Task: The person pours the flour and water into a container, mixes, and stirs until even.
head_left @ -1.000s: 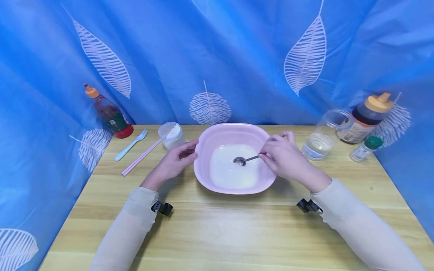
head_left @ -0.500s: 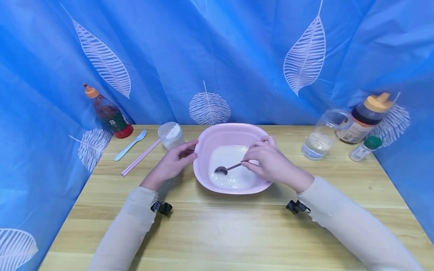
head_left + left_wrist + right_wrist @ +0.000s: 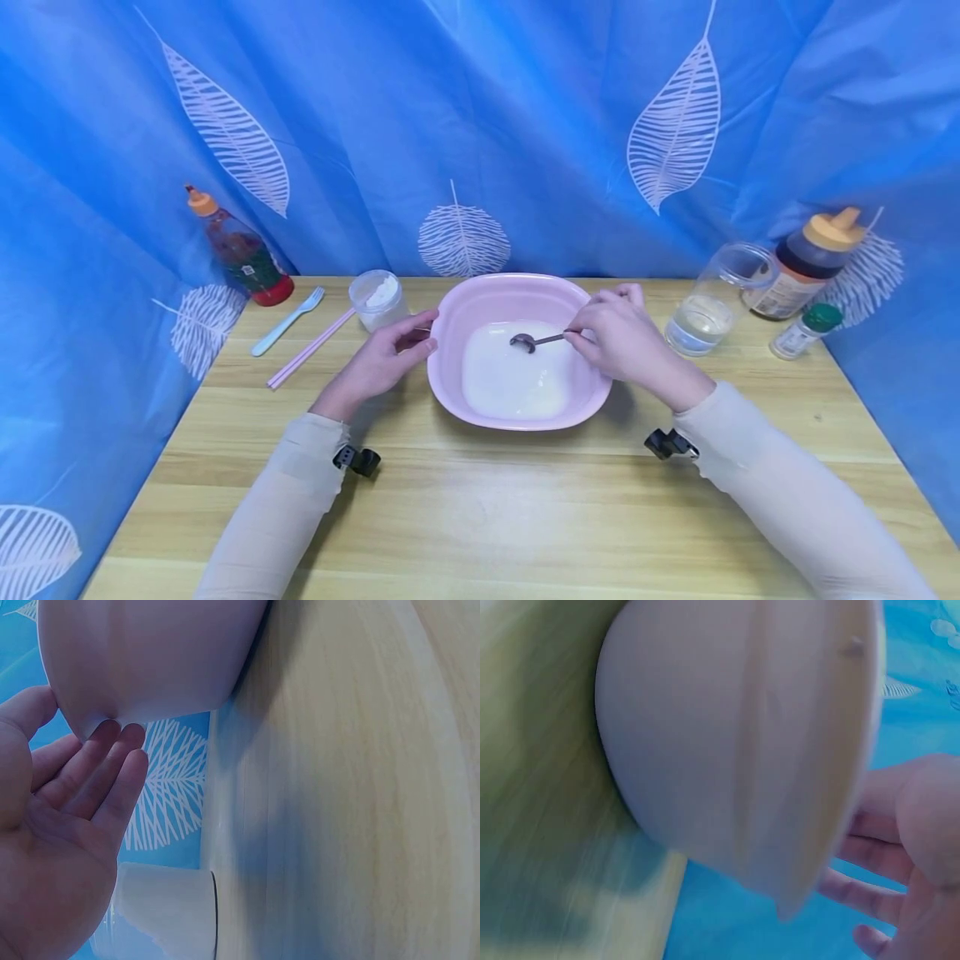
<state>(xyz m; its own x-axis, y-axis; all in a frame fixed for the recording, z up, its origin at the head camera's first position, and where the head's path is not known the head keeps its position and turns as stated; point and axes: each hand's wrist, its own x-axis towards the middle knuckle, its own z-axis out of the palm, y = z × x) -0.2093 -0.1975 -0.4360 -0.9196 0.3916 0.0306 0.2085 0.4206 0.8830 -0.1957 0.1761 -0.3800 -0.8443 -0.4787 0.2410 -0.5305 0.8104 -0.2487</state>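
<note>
A pink plastic basin (image 3: pixel 517 421) sits on the table with milky white liquid (image 3: pixel 517 383) in it. At the basin's left rim my left hand (image 3: pixel 386 358) touches with the thumb and extended fingertips; the left wrist view has these fingers (image 3: pixel 112 769) against the outside edge. My right hand (image 3: pixel 618 337), over the right rim, pinches the handle of a small dark metal spoon (image 3: pixel 522 342). The spoon's bowl is over the white liquid. In the right wrist view the basin wall (image 3: pixel 705 735) hides the spoon and part of the right hand (image 3: pixel 900 847).
Left of the basin are a clear cup of white powder (image 3: pixel 378 304), pink chopsticks (image 3: pixel 311 348), a light blue fork (image 3: pixel 288 323) and a red sauce bottle (image 3: pixel 251 258). Rightward stand a clear jug of liquid (image 3: pixel 705 317), a dark sauce bottle (image 3: pixel 806 262) and a green-capped shaker (image 3: pixel 806 332).
My right hand has swung the spoon leftward and nearer through the basin, then back right and away from me. The left hand and the basin have stayed in place.
</note>
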